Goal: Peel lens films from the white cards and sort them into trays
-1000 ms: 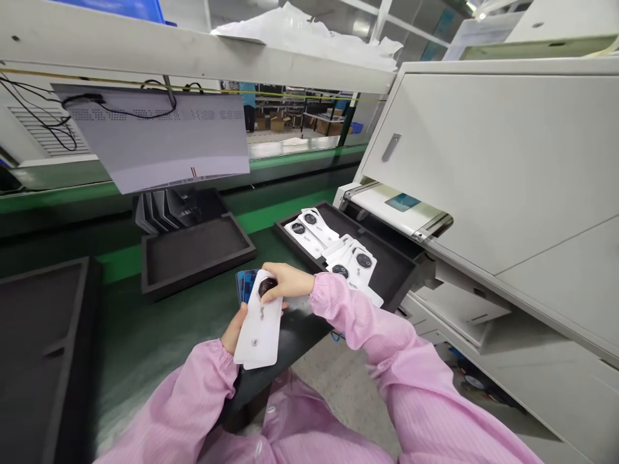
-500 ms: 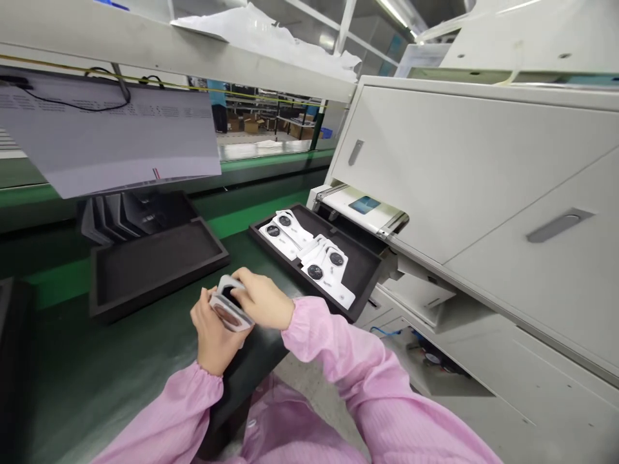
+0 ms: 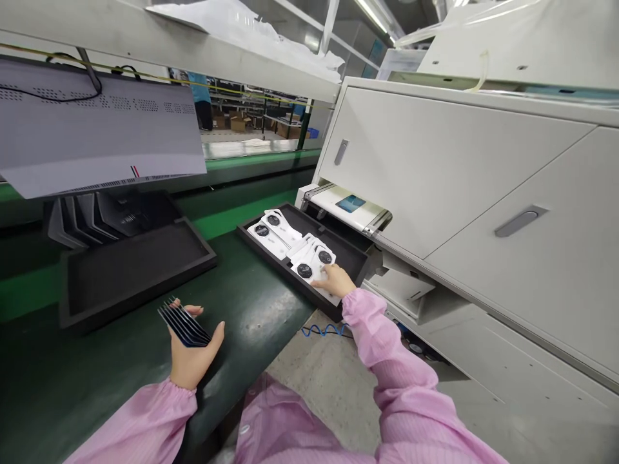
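My left hand (image 3: 193, 361) is closed around a fanned stack of thin, dark phone-cover-like panels (image 3: 184, 322), their edges upward and the thumb spread to the right side. My right hand (image 3: 334, 280) reaches into the black tray (image 3: 351, 251) on the right, thumb and fingers around the lower part of a white panel (image 3: 316, 261) with a black round camera patch. Several similar white panels (image 3: 276, 235) overlap in that tray. How firmly the right fingers grip is partly hidden.
Another black tray (image 3: 140, 270) stands at the left, with dark upright panels (image 3: 91, 219) behind it. A small conveyor (image 3: 333, 200) carrying a blue sheet (image 3: 351, 203) juts from the white machine (image 3: 425, 161). A perforated grey-white panel (image 3: 106, 129) hangs above the green bench (image 3: 242, 283).
My right hand has left the stack and moved right to the white panels in the tray. My left hand has shifted left and down with the stack, now fanned with dark edges showing.
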Available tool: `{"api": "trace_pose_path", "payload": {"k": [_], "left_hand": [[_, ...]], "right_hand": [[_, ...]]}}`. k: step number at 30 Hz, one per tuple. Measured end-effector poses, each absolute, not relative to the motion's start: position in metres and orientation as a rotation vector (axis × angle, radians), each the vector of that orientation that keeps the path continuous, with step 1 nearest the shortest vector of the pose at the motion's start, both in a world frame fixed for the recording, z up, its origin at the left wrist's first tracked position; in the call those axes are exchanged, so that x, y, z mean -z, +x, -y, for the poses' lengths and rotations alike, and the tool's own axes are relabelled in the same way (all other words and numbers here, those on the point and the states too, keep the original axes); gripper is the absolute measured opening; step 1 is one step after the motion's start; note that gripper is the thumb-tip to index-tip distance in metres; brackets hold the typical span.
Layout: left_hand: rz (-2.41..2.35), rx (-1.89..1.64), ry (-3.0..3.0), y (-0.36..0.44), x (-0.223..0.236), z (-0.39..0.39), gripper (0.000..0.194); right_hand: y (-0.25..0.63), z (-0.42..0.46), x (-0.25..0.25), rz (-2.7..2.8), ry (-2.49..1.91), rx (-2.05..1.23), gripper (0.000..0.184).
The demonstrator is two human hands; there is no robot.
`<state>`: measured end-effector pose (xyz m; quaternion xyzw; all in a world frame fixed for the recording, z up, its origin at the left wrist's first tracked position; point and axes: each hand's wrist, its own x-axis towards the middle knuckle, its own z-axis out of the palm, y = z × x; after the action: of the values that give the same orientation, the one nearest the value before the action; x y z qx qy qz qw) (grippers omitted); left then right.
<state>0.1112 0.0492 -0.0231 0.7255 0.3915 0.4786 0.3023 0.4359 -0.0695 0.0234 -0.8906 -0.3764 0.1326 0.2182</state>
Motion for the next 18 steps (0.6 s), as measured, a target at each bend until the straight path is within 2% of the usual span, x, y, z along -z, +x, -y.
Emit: {"api": "trace_pose_path", "payload": {"k": [5,8,13,18], "left_hand": [[-1.010,-1.235,1.947,0.115,0.025,-0.055,0.050],[-0.982,-1.248,1.950,0.116,0.026,-0.056,0.060],[-0.930,-1.246,1.933,0.113,0.030,-0.057,0.059],[-0.875,-1.196,1.884,0.113,0.029,-0.055,0.077]], "right_hand": [[0.459,0.076,0.005,0.844,-2.605,-0.471,0.053],[0.467,0.075,0.005,0.676,-2.653,-0.520,0.046],[0.472,0.068,0.005,0.405,-2.634,-0.589,0.031],[0.473,0.040,0.004,0.303,-2.556,-0.607,0.031]]}}
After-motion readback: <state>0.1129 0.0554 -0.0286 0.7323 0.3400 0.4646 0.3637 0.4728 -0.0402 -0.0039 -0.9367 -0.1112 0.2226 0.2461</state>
